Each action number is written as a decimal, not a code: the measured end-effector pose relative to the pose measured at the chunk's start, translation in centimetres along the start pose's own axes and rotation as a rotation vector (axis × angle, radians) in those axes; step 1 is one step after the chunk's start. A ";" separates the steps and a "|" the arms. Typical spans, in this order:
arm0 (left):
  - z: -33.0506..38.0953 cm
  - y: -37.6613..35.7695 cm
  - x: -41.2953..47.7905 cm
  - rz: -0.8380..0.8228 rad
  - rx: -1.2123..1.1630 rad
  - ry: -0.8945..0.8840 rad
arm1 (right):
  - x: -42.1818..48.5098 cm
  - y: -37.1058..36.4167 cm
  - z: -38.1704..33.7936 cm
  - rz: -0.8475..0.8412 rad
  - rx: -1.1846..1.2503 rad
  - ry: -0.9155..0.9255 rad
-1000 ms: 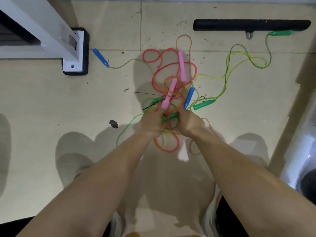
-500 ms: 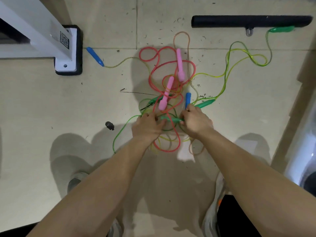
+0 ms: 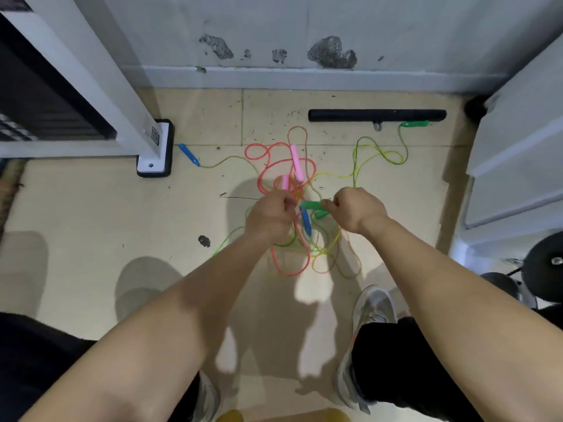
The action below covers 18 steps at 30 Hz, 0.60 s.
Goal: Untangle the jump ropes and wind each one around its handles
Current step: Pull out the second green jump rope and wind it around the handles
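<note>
While the jump ropes point(image 3: 306, 222) lie knotted on the floor point(image 3: 91, 208), nothing is wound yet — the right hand point(image 3: 358, 208) pinches a green handle point(image 3: 310, 205), the left hand point(image 3: 269, 216) grips tangled cords beside it

This looks like a corner of a small gym, and a rather worn one. A white steel upright point(image 3: 100, 71) of some exercise rack stands on a black-edged base plate point(image 3: 150, 166) with a QR sticker point(image 3: 155, 136). A black padded pull bar point(image 3: 377, 115) with a metal ring point(image 3: 377, 126) lies by the wall point(image 3: 274, 25), whose paint is blotched dark. Round black discs point(image 3: 545, 266), seemingly weight plates, sit at the right. Coloured jump ropes point(image 3: 274, 153) sprawl on the gritty beige tiled floor point(image 3: 91, 208).
</note>
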<state>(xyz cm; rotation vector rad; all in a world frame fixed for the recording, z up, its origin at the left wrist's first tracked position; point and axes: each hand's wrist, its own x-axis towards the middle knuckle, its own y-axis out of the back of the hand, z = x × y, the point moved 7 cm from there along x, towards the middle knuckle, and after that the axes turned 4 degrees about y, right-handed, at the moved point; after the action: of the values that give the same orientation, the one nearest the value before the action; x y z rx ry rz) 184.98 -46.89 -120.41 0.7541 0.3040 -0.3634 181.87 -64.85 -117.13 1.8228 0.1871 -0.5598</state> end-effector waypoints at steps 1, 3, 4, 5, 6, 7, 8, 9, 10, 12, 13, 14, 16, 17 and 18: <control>1.1 0.6 -0.8 0.002 0.007 -0.038 | -1.0 1.1 -0.5 0.031 0.109 0.012; 3.1 1.7 -2.6 -0.022 -0.018 -0.111 | -3.0 3.0 -1.8 0.064 0.362 0.060; 3.9 2.3 -3.5 -0.056 -0.085 -0.112 | -4.1 3.8 -2.6 0.060 0.472 0.090; 4.3 2.8 -4.2 -0.105 -0.176 -0.080 | -5.2 4.6 -3.4 0.049 0.583 0.115; 4.6 3.1 -4.9 -0.169 -0.263 -0.046 | -6.3 5.3 -4.2 0.032 0.701 0.125; 4.9 3.3 -5.7 -0.245 -0.324 -0.027 | -7.3 5.9 -4.9 0.014 0.818 0.123; 5.3 3.3 -6.5 -0.325 -0.350 -0.042 | -8.2 6.7 -5.8 0.008 0.922 0.117; 5.8 3.4 -7.3 -0.390 -0.340 -0.084 | -9.0 7.6 -6.7 0.019 1.018 0.114; 6.2 3.5 -8.2 -0.434 -0.318 -0.128 | -9.8 8.5 -7.6 0.035 1.119 0.111; 6.7 3.6 -9.9 -0.474 -0.243 -0.169 | -10.8 10.6 -9.1 0.076 1.344 0.094; 6.3 3.6 -10.4 -0.479 -0.184 -0.167 | -11.3 11.7 -9.6 0.103 1.446 0.078; 5.6 3.6 -10.8 -0.487 -0.087 -0.157 | -11.8 12.8 -9.8 0.137 1.534 0.062; 3.3 4.2 -11.2 -0.441 0.197 -0.111 | -12.2 14.5 -9.7 0.192 1.653 0.045; 2.3 4.9 -11.3 -0.394 0.254 -0.081 | -12.3 15.0 -9.4 0.217 1.670 0.037; 1.5 5.6 -11.5 -0.365 0.206 -0.041 | -12.3 15.2 -9.0 0.240 1.659 0.022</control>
<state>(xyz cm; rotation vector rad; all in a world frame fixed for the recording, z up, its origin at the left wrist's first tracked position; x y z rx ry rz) 177.23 -41.81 -111.44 0.8929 0.3704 -0.7627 179.69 -59.50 -96.34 3.3570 -0.7023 -0.5260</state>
